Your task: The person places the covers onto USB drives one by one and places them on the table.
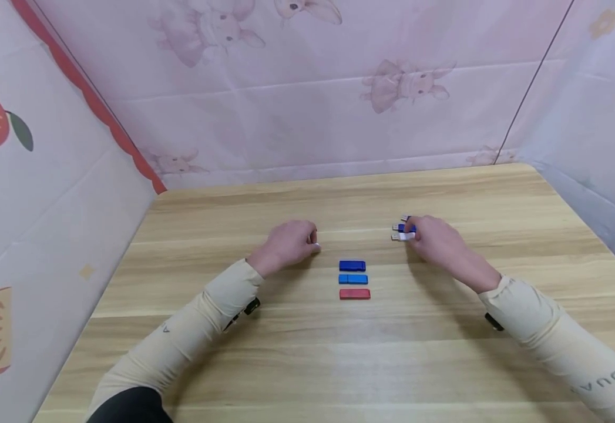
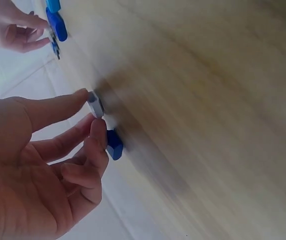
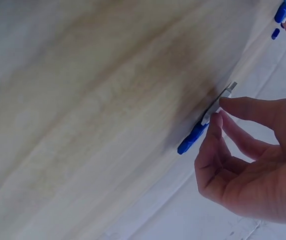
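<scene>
I've got the left hand [image 1: 288, 244] pinching a small white cap [image 2: 96, 106], blue cap [image 2: 115, 145] just past it. Right hand [image 1: 436, 241] pinches the white USB stick [image 1: 405, 237], blue stick [image 3: 193, 137] beside it. Between hands, 3 in a column on the table [image 1: 339, 364]: dark-blue stick [image 1: 352, 266], light-blue stick [image 1: 353, 279], red stick [image 1: 355, 294].

Letter "A" [image 1: 166, 328] on left sleeve [image 1: 201, 317], dark capitals [image 1: 608, 377] including "U" on right sleeve [image 1: 553, 332]

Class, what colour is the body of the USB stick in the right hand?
The stick is white, clearest in the head view.
</scene>
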Demonstrator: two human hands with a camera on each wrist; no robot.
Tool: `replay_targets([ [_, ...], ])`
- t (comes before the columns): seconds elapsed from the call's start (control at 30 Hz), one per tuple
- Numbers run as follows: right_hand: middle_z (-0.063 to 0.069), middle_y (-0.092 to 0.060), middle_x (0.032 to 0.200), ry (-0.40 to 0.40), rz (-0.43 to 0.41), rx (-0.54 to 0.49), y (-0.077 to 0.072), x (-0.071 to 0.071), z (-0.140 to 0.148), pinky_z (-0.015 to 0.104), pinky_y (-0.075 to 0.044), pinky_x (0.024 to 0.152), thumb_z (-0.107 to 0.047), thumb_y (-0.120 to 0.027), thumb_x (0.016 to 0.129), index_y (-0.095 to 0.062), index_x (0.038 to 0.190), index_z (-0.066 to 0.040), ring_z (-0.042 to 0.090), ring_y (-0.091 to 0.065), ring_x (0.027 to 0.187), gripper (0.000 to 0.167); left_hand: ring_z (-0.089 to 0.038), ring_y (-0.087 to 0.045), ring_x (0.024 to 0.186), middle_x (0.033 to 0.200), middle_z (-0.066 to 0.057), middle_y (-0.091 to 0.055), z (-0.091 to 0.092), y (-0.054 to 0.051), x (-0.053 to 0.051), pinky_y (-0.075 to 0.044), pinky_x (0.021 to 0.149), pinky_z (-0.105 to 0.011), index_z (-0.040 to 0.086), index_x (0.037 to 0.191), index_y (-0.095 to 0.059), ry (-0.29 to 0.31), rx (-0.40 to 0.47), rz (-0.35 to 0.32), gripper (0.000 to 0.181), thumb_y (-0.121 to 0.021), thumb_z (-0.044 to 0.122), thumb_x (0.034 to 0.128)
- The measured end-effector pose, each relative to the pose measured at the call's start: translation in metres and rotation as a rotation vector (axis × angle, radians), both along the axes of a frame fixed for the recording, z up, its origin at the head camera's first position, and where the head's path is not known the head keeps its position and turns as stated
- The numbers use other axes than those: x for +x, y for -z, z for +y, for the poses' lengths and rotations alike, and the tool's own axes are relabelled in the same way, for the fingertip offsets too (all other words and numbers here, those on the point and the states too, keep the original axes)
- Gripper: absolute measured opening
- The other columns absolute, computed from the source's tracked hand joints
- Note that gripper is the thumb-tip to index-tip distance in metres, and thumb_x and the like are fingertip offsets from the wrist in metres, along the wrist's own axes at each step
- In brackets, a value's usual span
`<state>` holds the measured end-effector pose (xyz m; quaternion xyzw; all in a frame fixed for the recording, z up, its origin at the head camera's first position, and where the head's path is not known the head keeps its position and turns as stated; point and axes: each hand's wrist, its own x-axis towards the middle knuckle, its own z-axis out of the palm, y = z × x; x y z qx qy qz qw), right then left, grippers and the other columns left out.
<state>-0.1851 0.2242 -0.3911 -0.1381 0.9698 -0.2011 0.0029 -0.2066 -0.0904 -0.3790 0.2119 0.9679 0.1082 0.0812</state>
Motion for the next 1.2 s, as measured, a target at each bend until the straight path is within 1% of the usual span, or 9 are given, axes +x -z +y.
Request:
replay_targets([
  [0.13, 0.018, -0.069, 0.093, -0.005, 0.007, 0.018, 0.003, 0.001, 0.0, 0.033, -0.043, 0.061, 0.001, -0.063, 0.089, -0.073, 0.11, 0.003, 0.026, -0.057, 0.076, 0.023, -0.015, -0.057, 0.072, 0.079, 0.001, -0.064, 0.002, 0.003, 0.001, -0.042, 0.06, -0.028, 0.014, 0.087, -0.067, -0.009, -0.017, 0.005, 0.028, -0.072, 0.037, 0.1005],
  [0.23, 0.017, -0.068, 0.09, -0.012, 0.01, 0.014, 0.003, 0.002, 0.0, 0.035, -0.045, 0.062, 0.001, -0.064, 0.089, -0.073, 0.109, 0.003, 0.027, -0.058, 0.077, 0.022, -0.015, -0.058, 0.072, 0.081, 0.0, -0.065, 0.002, 0.002, 0.001, -0.044, 0.06, -0.028, 0.013, 0.088, -0.067, -0.002, -0.023, 0.018, 0.028, -0.069, 0.037, 0.1029],
  [0.4, 0.02, -0.069, 0.091, -0.023, 0.021, 0.023, 0.0, 0.002, 0.001, 0.042, -0.05, 0.067, -0.002, -0.069, 0.09, -0.073, 0.108, 0.006, 0.03, -0.06, 0.082, 0.02, -0.017, -0.063, 0.086, 0.098, -0.004, -0.073, -0.002, -0.002, -0.001, -0.055, 0.076, -0.034, 0.011, 0.109, -0.073, 0.069, 0.0, 0.041, 0.016, -0.068, 0.025, 0.1038],
  [0.53, 0.019, -0.069, 0.09, -0.019, 0.002, 0.027, 0.0, 0.003, 0.003, 0.038, -0.047, 0.066, -0.007, -0.072, 0.093, -0.074, 0.108, 0.007, 0.029, -0.059, 0.083, 0.02, -0.019, -0.063, 0.091, 0.103, -0.007, -0.074, -0.005, -0.005, -0.002, -0.056, 0.082, -0.037, 0.011, 0.124, -0.072, 0.156, 0.001, -0.013, 0.024, -0.07, 0.018, 0.1015],
  [0.63, 0.02, -0.068, 0.093, -0.013, -0.012, 0.02, 0.001, 0.003, 0.003, 0.034, -0.044, 0.065, -0.008, -0.073, 0.095, -0.074, 0.109, 0.007, 0.028, -0.057, 0.084, 0.02, -0.019, -0.063, 0.092, 0.105, -0.008, -0.073, -0.006, -0.006, -0.001, -0.056, 0.082, -0.037, 0.011, 0.129, -0.07, 0.189, -0.022, -0.048, 0.029, -0.071, 0.014, 0.1004],
  [0.83, 0.021, -0.068, 0.097, -0.022, -0.003, -0.015, 0.003, 0.004, 0.0, 0.032, -0.043, 0.066, -0.008, -0.074, 0.095, -0.074, 0.111, 0.007, 0.028, -0.055, 0.087, 0.021, -0.02, -0.063, 0.094, 0.11, -0.009, -0.073, -0.005, -0.003, 0.0, -0.057, 0.084, -0.039, 0.011, 0.125, -0.071, 0.186, -0.036, -0.045, 0.024, -0.071, 0.013, 0.101],
  [0.97, 0.02, -0.07, 0.096, -0.034, 0.006, -0.058, 0.001, 0.005, -0.004, 0.035, -0.046, 0.068, -0.009, -0.074, 0.096, -0.074, 0.11, 0.006, 0.027, -0.055, 0.087, 0.02, -0.02, -0.064, 0.096, 0.113, -0.008, -0.074, -0.005, -0.001, 0.0, -0.059, 0.086, -0.04, 0.009, 0.12, -0.073, 0.176, -0.028, -0.025, 0.019, -0.07, 0.014, 0.1018],
  [1.1, 0.025, -0.071, 0.108, -0.033, -0.005, -0.12, 0.0, 0.007, -0.009, 0.041, -0.053, 0.076, -0.012, -0.073, 0.099, -0.073, 0.113, 0.005, 0.031, -0.062, 0.094, 0.022, -0.019, -0.066, 0.096, 0.114, -0.008, -0.074, -0.004, 0.0, 0.001, -0.06, 0.088, -0.039, 0.007, 0.116, -0.073, 0.178, -0.02, -0.009, 0.017, -0.071, 0.016, 0.1017],
  [1.2, 0.027, -0.072, 0.115, -0.019, -0.042, -0.157, -0.001, 0.008, -0.013, 0.037, -0.053, 0.073, -0.014, -0.071, 0.101, -0.071, 0.118, 0.005, 0.03, -0.064, 0.092, 0.025, -0.018, -0.066, 0.094, 0.11, -0.007, -0.075, -0.002, 0.001, 0.001, -0.06, 0.086, -0.038, 0.008, 0.114, -0.074, 0.177, -0.007, -0.003, 0.018, -0.072, 0.02, 0.1016],
])
